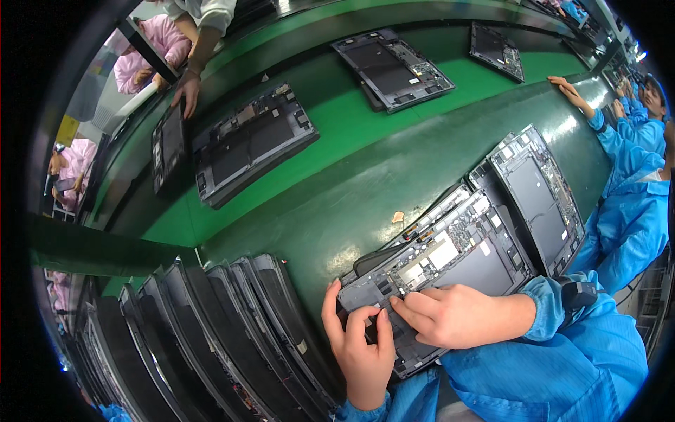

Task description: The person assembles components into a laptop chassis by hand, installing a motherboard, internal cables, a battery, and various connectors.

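In front of me lies an opened tablet computer (pixel 485 271), its circuit board and dark battery area exposed, tilted on the green bench. My left hand (pixel 362 348) grips its left corner, one finger along the outer edge and other fingertips curled onto the inside. My right hand (pixel 460 316) reaches across the near part, fingers bent and pressed together close to the left fingertips. Whatever small part lies under the right fingertips is hidden. Another opened tablet (pixel 538 204) leans just beyond, to the right, over further units partly covered by it.
At left, several dark tablet panels (pixel 211 330) stand upright in a row. Across the bench, a green belt (pixel 330 112) carries opened tablets (pixel 256 141). A person's hand (pixel 188 91) touches one at far left. Blue-sleeved co-workers (pixel 629 197) sit at right. A small tan scrap (pixel 399 216) lies on the bench.
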Motion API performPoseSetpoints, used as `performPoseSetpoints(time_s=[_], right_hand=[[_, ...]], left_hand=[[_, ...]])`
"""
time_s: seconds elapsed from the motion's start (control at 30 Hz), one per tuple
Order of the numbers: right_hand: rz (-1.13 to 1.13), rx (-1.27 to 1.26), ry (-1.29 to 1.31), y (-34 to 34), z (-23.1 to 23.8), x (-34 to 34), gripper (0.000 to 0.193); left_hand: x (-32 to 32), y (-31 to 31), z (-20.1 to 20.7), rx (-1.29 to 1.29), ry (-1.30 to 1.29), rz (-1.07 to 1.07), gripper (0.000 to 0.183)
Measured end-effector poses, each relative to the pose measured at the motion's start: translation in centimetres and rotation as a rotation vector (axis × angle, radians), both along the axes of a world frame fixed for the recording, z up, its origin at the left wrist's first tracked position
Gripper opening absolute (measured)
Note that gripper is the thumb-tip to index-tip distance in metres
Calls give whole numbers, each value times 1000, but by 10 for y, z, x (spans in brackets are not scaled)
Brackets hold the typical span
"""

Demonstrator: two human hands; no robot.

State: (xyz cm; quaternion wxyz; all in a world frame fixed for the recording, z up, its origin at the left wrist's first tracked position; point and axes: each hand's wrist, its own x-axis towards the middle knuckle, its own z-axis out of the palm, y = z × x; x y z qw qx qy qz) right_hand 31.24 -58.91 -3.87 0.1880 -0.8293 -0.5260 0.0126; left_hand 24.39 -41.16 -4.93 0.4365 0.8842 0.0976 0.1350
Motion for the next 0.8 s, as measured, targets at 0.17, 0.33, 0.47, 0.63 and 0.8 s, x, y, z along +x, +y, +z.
performPoseSetpoints(time_s=[0.17,0.33,0.47,0.63,0.8], right_hand=[[-74,161,147,9,-6,14,45],[-117,239,135,11,-6,24,31],[-132,231,140,8,-10,28,28],[-140,221,120,4,-12,26,29],[-11,242,70,2,-14,34,35]], left_hand=[[0,1,-14,-53,-10,1,13],[6,-1,-17,-158,23,30,16],[11,3,-19,-145,-31,3,17],[12,4,-20,-268,-8,9,17],[10,6,-22,-202,-15,-8,17]])
